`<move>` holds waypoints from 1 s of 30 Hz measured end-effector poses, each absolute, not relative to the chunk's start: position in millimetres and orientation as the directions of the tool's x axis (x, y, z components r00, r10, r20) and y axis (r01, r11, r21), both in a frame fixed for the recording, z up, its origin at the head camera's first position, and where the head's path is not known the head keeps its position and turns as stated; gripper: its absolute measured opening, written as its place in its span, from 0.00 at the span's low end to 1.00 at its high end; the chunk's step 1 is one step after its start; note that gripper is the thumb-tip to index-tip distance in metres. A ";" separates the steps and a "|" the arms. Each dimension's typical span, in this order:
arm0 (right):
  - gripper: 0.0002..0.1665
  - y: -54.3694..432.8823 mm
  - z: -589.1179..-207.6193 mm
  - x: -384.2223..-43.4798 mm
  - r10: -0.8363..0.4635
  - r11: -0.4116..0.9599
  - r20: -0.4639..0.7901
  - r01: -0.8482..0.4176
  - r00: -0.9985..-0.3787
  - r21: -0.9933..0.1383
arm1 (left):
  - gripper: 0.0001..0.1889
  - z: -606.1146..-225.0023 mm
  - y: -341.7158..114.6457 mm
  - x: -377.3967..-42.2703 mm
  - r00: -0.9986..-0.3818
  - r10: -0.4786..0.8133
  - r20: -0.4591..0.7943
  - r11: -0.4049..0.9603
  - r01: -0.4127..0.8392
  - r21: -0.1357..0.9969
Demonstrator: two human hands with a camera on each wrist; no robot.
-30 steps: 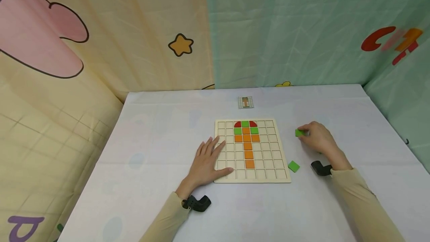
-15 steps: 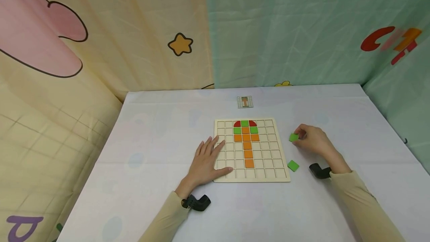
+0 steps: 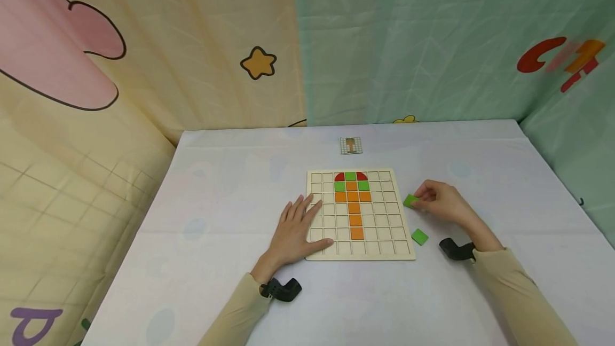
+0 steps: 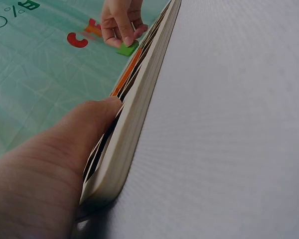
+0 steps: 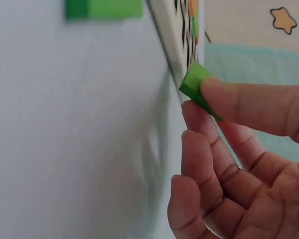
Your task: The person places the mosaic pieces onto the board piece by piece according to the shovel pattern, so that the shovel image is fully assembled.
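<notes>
My right hand [image 3: 442,202] pinches a green square tile [image 3: 410,201] between thumb and fingers, just off the right edge of a wooden grid board [image 3: 384,220]. The right wrist view shows the thumb lying over one face of this green tile [image 5: 193,79]. On the board's left edge rests my left hand [image 3: 290,236], fingers spread and straight, thumb over the lower cells. Orange tiles [image 3: 355,220] form a column and a short crossbar in the grid. Green tiles and two red rounded pieces [image 3: 362,177] sit around its top. A second green tile [image 3: 420,237] lies beside the board.
Behind the board lies a small card [image 3: 351,146] printed with a grid and a similar figure. A white cloth covers the table [image 3: 216,186]. Printed curtains [image 3: 413,41] hang along its back and sides. Each wrist wears a black camera mount [image 3: 283,290].
My right hand has carried the green tile leftward and slightly nearer, from the open table to the board's right edge. My left hand has stayed in place on the board.
</notes>
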State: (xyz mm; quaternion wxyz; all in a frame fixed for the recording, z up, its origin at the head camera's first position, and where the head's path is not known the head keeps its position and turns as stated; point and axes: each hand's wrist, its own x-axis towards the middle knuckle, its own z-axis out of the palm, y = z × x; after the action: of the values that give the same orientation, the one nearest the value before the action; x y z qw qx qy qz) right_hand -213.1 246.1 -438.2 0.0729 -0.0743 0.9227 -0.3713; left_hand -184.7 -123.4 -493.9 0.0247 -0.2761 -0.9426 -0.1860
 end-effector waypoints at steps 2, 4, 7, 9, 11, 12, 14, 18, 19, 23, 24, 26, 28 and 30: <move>0.09 241.7 -437.9 -211.0 -0.210 0.683 -0.094 -0.077 -0.973 -0.726 | 0.47 -493.9 -123.2 -184.7 -0.847 0.511 0.149 0.779 0.529 0.337; 0.09 236.1 -437.6 -208.7 -0.233 0.656 -0.105 -0.077 -0.967 -0.751 | 0.47 -494.0 -123.2 -184.9 -0.847 0.511 0.145 0.781 0.528 0.334; 0.09 224.6 -436.4 -205.1 -0.281 0.613 -0.115 -0.086 -0.953 -0.785 | 0.47 -494.2 -123.3 -185.2 -0.847 0.511 0.147 0.782 0.529 0.329; 0.09 215.6 -435.7 -203.0 -0.316 0.591 -0.110 -0.105 -0.942 -0.800 | 0.47 -494.1 -123.4 -185.3 -0.847 0.512 0.146 0.782 0.529 0.330; 0.08 205.9 -434.1 -200.9 -0.349 0.578 -0.101 -0.129 -0.932 -0.805 | 0.48 -493.7 -123.4 -185.1 -0.847 0.511 0.145 0.781 0.528 0.334; 0.08 200.8 -433.2 -199.9 -0.368 0.573 -0.095 -0.145 -0.925 -0.807 | 0.48 -493.5 -123.3 -185.1 -0.847 0.511 0.144 0.780 0.528 0.336; 0.07 191.1 -431.7 -197.9 -0.404 0.567 -0.088 -0.174 -0.910 -0.805 | 0.47 -493.1 -123.3 -184.9 -0.847 0.511 0.146 0.777 0.528 0.342; 0.05 172.2 -429.1 -193.1 -0.469 0.555 -0.080 -0.223 -0.879 -0.802 | 0.47 -493.0 -123.1 -184.7 -0.846 0.512 0.147 0.776 0.529 0.342; 0.05 167.9 -429.0 -191.9 -0.483 0.554 -0.078 -0.235 -0.872 -0.799 | 0.47 -492.9 -123.1 -184.7 -0.846 0.513 0.146 0.777 0.529 0.342; 0.05 151.8 -430.0 -187.3 -0.537 0.541 -0.058 -0.291 -0.841 -0.789 | 0.47 -492.6 -123.1 -184.9 -0.848 0.512 0.140 0.779 0.527 0.339; 0.05 148.3 -430.4 -186.3 -0.549 0.537 -0.055 -0.301 -0.834 -0.788 | 0.47 -492.8 -123.1 -184.9 -0.848 0.512 0.141 0.780 0.527 0.338; 0.06 141.4 -431.3 -184.4 -0.564 0.535 -0.047 -0.322 -0.824 -0.781 | 0.47 -493.0 -123.2 -185.1 -0.847 0.512 0.142 0.781 0.527 0.335; 0.06 135.4 -432.9 -182.8 -0.575 0.543 -0.044 -0.341 -0.817 -0.768 | 0.47 -493.4 -123.4 -185.2 -0.848 0.511 0.142 0.781 0.527 0.334; 0.06 130.1 -434.3 -181.2 -0.577 0.557 -0.042 -0.356 -0.815 -0.751 | 0.47 -493.9 -123.5 -185.4 -0.847 0.512 0.142 0.781 0.528 0.334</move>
State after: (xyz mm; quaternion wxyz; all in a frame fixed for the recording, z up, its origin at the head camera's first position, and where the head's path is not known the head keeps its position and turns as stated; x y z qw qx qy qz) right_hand -181.2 130.1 -434.3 0.1433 -0.2680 0.8706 -0.3870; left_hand -185.4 -123.5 -493.9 0.0216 -0.2754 -0.9435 -0.1833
